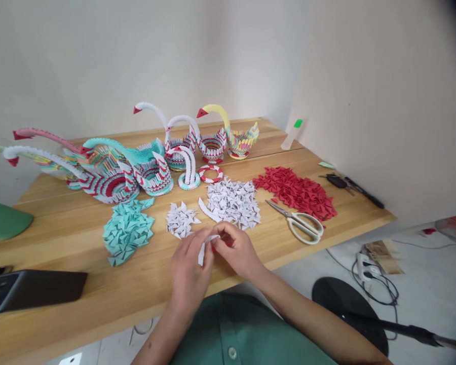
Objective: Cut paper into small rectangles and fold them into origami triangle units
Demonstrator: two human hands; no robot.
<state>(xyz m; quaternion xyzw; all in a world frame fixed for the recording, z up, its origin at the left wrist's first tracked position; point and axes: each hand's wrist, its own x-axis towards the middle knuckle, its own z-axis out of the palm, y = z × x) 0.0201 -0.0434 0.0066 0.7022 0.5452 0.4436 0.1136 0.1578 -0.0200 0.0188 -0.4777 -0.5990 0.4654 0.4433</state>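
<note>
Both hands meet over the near side of the wooden table (79,218), holding a narrow white paper piece (202,254) between them. The left hand (192,263) has its fingers curled and closed on the paper, thumb against its side; the right hand (237,248) pinches at the upper end, thumb and forefinger drawn together. A bit of red shows under those fingertips, too small to make out. Just beyond the hands lie a small white pile (181,220) of folded pieces, a curved white strip (208,210) and a larger white pile (233,203). A teal pile (127,230) sits to the left; to the right, open-bladed scissors (294,218) lie beside a spread red pile (296,192). Behind the larger white pile is a red-and-white ring (211,180), and past it long-necked paper swans (152,175) crowd toward the wall. Keys (338,181) rest near the table's right edge, a dark device (41,291) at the near left. On the floor to the right, cables run from a white power strip (365,266) by a round black base (342,299).
</note>
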